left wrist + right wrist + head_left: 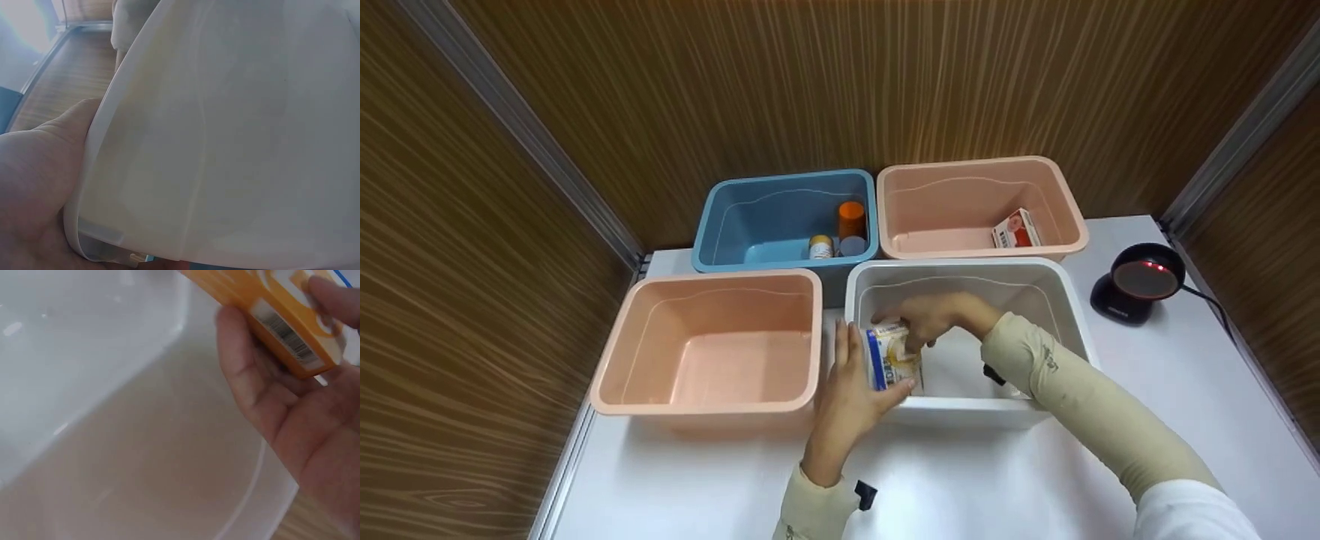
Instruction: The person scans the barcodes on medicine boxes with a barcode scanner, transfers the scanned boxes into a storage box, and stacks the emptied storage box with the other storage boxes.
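Note:
Inside the white bin [967, 403], at its left end, is a small carton [894, 358] in white, yellow and blue. My right hand [934, 319] reaches in over the right side and holds it between thumb and fingers. In the right wrist view, the carton [284, 326] shows an orange side with a barcode, and the right hand [292, 405] is around its end. My left hand [847, 386] rests on the bin's front left corner, fingers extended along the left rim and thumb spread over the front. The left wrist view has the left hand [39, 174] against the bin wall [236, 140].
A peach bin [705, 409] stands left. Behind it, a blue bin [787, 264] contains an orange bottle [851, 219] and other small containers. Another peach bin [982, 171], back right, holds a red and white box [1017, 229]. A black corded scanner [1144, 279] stands right.

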